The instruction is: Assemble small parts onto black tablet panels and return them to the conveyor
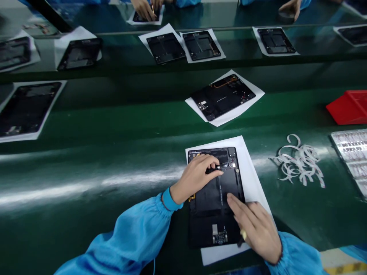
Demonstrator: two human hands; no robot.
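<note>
A black tablet housing [205,225] with its inside showing lies on a white sheet [250,179] in front of me. My left hand [197,173] is over its upper part, thumb and forefinger closed around a small dark piece I cannot make out, beside a connector with thin wires. My right hand [255,227] rests at the housing's right edge, its long fingers stretched over the black surface. From beneath its palm pokes a slim tool [242,237] with a dark and yellowish end; the rest is hidden. A small circuit board [220,236] shows at the housing's bottom.
Curled white strips [301,160] lie to the right, near a tray of small parts [354,152] and a red bin [348,107]. Another open housing [225,95] sits ahead on paper. Several more line the raised strip beyond, where co-workers' hands [146,9] show.
</note>
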